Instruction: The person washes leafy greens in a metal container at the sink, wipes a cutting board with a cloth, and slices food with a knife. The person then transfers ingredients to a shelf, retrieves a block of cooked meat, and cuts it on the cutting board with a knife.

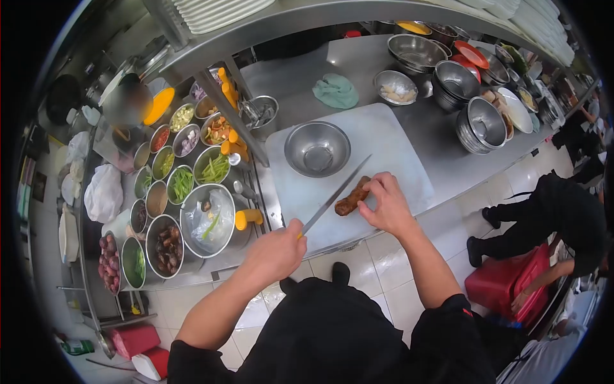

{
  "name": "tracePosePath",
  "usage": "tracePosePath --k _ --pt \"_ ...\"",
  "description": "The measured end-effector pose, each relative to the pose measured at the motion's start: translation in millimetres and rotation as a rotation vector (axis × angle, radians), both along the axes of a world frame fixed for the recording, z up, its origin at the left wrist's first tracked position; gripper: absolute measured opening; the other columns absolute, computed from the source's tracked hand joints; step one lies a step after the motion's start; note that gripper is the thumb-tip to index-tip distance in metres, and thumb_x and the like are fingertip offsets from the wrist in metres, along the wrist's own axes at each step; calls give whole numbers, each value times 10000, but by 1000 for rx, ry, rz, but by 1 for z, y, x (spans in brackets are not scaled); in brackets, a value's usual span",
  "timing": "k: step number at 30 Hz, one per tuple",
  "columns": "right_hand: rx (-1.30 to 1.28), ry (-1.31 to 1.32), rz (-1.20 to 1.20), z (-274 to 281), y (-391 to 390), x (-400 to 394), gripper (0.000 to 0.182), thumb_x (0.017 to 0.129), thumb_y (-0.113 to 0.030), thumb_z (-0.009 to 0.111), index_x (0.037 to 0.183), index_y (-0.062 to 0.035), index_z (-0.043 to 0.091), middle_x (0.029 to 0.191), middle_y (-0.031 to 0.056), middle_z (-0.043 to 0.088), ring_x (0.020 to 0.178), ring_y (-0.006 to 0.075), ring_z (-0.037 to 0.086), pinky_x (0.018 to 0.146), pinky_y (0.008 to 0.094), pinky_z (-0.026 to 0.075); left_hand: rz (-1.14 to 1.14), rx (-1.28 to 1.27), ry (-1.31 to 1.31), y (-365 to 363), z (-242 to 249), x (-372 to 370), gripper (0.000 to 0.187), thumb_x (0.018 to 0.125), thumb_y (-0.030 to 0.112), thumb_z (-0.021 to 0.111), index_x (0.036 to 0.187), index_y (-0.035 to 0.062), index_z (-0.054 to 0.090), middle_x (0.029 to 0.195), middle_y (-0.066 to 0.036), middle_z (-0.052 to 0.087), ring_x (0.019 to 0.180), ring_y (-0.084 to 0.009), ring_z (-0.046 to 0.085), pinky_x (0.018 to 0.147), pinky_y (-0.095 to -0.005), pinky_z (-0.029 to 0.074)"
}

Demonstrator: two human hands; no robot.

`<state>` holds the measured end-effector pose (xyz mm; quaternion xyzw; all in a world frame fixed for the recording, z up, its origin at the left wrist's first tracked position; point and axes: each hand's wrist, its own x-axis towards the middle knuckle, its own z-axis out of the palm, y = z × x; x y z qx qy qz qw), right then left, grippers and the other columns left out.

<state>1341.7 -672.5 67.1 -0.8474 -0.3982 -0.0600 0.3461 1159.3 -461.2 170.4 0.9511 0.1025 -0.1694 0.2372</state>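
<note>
My left hand [276,251] is closed around the handle of a long kitchen knife [334,197]. Its blade slants up and away over the white cutting board [409,160], just left of a browned piece of meat [349,201]. With bent fingers and thumb, my right hand [387,203] grips the right side of that meat against the board. A steel mixing bowl [318,149] stands on the board beyond the blade, with nothing seen inside.
Steel containers of cut vegetables [182,185] crowd the left side, near a plastic-lined pot [208,221]. A green cloth [336,91] and stacked bowls [457,80] lie at the back and right. An overhead shelf [307,29] crosses above. A person in black [550,217] bends over a red bin [505,281].
</note>
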Motion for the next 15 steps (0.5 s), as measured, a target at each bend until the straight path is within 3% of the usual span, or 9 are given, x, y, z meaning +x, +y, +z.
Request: tracePosePath --k 8,15 --pt "-34 70 25 -8 0 14 372 688 -203 795 981 -56 618 1086 121 506 1004 322 549 868 413 507 -7 4 154 -24 -3 31 270 988 267 472 1043 7 424 791 -238 651 803 -462 629 753 -553 462" --pt "32 131 39 -15 -1 17 355 676 -181 797 934 -54 589 1036 112 520 953 310 560 802 391 507 -8 64 315 -7 6 -2 273 987 285 499 1062 32 432 736 -239 643 740 -471 632 671 -571 473"
